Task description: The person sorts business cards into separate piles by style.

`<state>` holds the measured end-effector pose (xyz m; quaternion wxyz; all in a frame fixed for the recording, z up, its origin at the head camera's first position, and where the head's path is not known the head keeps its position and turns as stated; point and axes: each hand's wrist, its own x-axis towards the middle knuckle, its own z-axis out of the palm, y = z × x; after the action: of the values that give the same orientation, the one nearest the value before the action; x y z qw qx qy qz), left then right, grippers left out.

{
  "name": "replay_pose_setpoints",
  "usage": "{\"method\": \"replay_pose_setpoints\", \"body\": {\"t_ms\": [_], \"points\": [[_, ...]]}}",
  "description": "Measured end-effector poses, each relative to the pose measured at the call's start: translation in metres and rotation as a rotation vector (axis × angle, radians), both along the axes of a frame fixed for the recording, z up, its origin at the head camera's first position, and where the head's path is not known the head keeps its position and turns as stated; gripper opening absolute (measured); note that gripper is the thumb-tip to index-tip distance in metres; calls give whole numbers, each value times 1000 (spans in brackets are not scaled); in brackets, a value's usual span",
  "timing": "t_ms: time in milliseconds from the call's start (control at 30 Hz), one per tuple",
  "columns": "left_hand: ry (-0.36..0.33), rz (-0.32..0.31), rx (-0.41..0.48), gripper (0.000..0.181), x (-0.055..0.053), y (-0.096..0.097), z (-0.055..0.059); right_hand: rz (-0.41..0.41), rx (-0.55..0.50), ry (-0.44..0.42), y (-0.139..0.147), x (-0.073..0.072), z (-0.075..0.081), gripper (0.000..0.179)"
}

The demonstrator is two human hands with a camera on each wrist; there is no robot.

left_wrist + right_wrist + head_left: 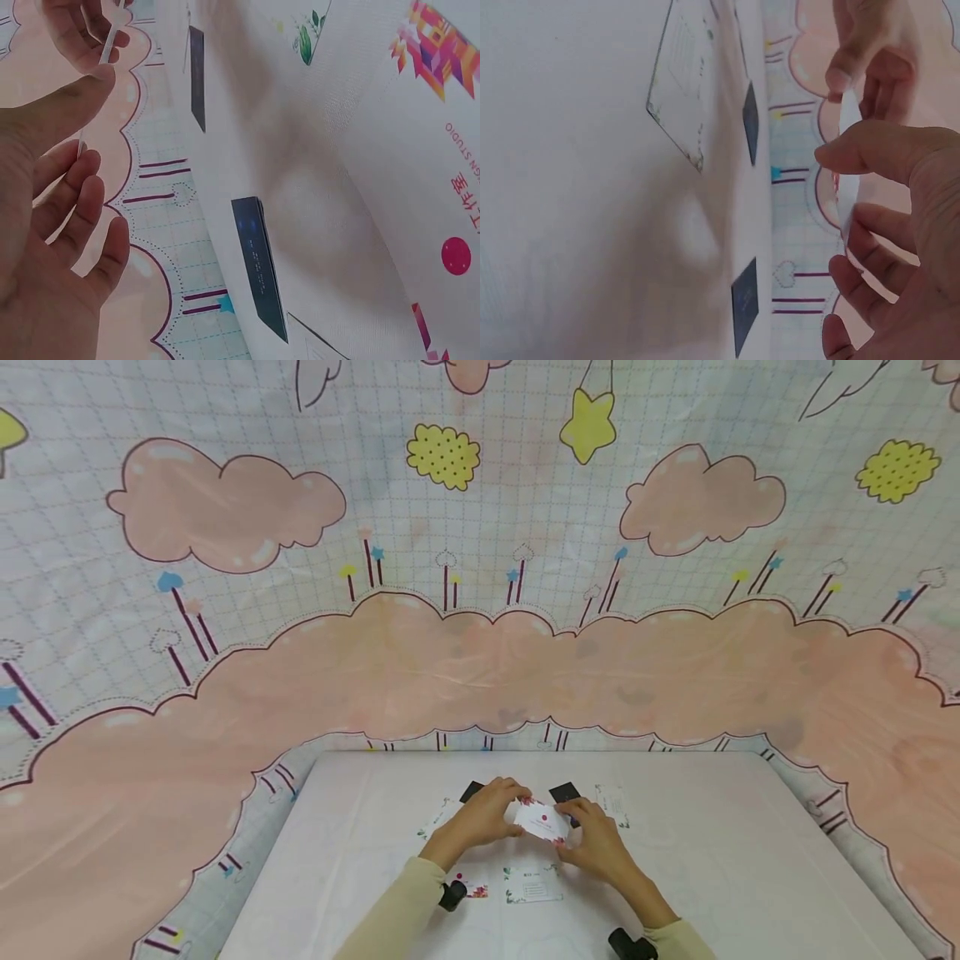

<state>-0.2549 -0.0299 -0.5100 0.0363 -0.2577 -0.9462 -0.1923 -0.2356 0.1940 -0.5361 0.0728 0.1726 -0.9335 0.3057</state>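
Both hands hold one white business card (pixel 538 821) with red patterned corners and a red dot, raised above the table. My left hand (pixel 483 817) pinches its left end between thumb and fingers. The right hand (pixel 600 843) grips the opposite end the same way. In the right wrist view the held card (pixel 847 187) appears nearly edge-on, thumb on one side and fingers on the other. Beneath the left wrist lies a similar card (pixel 477 891), partly hidden by the wrist camera. A white card with green leaf corners (pixel 533 887) lies in front of the hands.
On the white table (pixel 720 860), a black card (pixel 471 791) lies behind the left hand and another black card (pixel 564 792) behind the right. White leaf-patterned cards lie at the left (pixel 437 818) and right (pixel 615 806). A cartoon-printed cloth (pixel 480 672) hangs behind.
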Motion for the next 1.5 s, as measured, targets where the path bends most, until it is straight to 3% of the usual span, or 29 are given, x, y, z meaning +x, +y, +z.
{"method": "replay_pose_setpoints", "body": {"t_ms": [367,700,833,1367,1500], "points": [[19,22,79,56,15,-5,6,21,-42,-4,10,-4,6,55],[83,42,130,57,31,-17,8,43,-44,43,4,7,21,54],[68,60,154,58,38,-25,7,58,-59,61,-1,11,26,54],[113,74,174,58,61,-58,7,184,-61,117,-28,15,25,49],[82,93,178,57,68,-67,4,223,-44,134,-37,16,20,49]]}}
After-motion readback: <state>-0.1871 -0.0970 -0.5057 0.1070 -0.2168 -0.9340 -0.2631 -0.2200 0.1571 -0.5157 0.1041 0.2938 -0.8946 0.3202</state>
